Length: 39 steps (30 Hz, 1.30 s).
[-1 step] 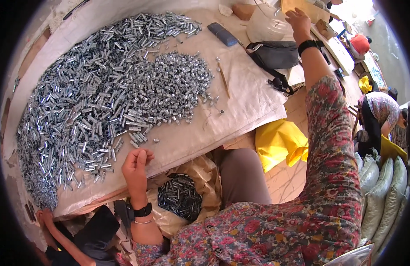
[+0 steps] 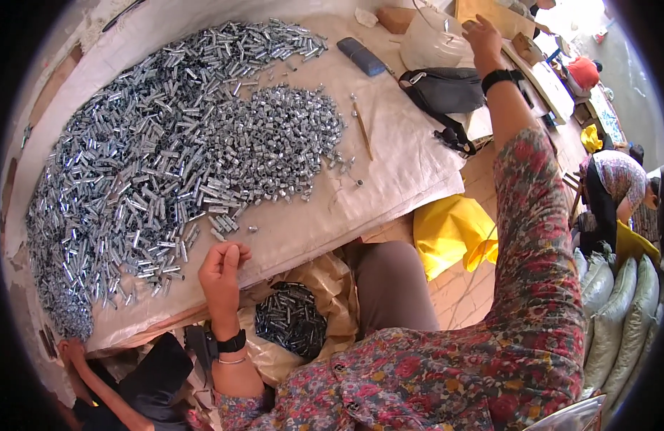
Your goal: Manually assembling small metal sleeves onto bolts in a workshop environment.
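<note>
— Two hands were seen: was either closed on anything?

— The left hand point(image 2: 222, 271) was curled beside the heap of small silver metal tubes point(image 2: 167, 165); the right hand point(image 2: 484, 37), far off, was laid against a white plastic bag point(image 2: 434, 42), its grip untellable.

Bright daylight floods in, top right corner blown out, metal sleeves point(image 2: 167, 165) glinting, edges bending into black fisheye rim.
</note>
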Each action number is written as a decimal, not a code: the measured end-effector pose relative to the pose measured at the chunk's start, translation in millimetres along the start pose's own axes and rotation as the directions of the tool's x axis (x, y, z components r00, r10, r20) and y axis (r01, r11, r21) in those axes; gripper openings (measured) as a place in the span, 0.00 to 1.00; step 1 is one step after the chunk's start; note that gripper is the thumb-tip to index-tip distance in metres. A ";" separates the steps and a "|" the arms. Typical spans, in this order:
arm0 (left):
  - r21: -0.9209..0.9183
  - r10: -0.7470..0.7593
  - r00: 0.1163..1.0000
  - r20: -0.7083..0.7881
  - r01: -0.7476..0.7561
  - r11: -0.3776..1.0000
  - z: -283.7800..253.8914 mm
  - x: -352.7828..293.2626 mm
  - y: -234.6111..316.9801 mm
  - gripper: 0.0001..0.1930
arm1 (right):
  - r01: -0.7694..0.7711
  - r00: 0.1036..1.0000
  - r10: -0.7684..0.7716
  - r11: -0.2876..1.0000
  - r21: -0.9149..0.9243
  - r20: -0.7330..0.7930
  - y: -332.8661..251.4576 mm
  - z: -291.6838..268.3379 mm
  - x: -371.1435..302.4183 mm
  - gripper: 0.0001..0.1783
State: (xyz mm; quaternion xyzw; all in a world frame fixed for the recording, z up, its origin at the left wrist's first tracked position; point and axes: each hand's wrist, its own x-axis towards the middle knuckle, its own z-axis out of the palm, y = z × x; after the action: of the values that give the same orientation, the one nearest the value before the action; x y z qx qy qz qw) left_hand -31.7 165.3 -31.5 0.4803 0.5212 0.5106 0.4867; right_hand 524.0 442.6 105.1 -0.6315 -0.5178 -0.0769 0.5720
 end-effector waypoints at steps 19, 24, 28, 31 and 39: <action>0.629 0.380 0.915 -0.133 -0.219 0.746 -23.8 15.4 6.1 0.06 | 0.240 0.347 -0.435 0.898 0.369 0.831 -235.0 49.0 -373.4 0.11; 0.734 0.402 0.908 -0.117 -0.194 0.651 -19.5 30.7 -3.7 0.09 | 0.359 0.337 -0.401 0.891 0.278 0.852 -251.8 69.1 -400.6 0.05; 0.860 0.449 0.893 0.010 -0.237 0.451 -19.9 32.6 -8.6 0.12 | 0.322 0.393 -0.404 0.902 0.287 0.826 -255.9 68.4 -401.2 0.05; 0.787 0.324 0.945 -0.029 -0.178 0.591 -20.4 30.9 -4.1 0.12 | 0.180 0.443 -0.376 0.927 0.330 0.814 -255.4 68.3 -399.4 0.05; 0.682 0.232 0.973 -0.013 -0.161 0.714 -26.4 20.8 -0.4 0.13 | -0.110 0.477 -0.294 0.915 0.388 0.828 -249.0 64.7 -388.3 0.12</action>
State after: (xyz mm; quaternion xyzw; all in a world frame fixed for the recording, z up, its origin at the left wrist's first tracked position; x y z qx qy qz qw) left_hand -59.4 184.3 -32.2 0.6511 0.6400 0.3579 0.1958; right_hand 131.7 227.2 -24.1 -0.4248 -0.7739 0.3281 0.3361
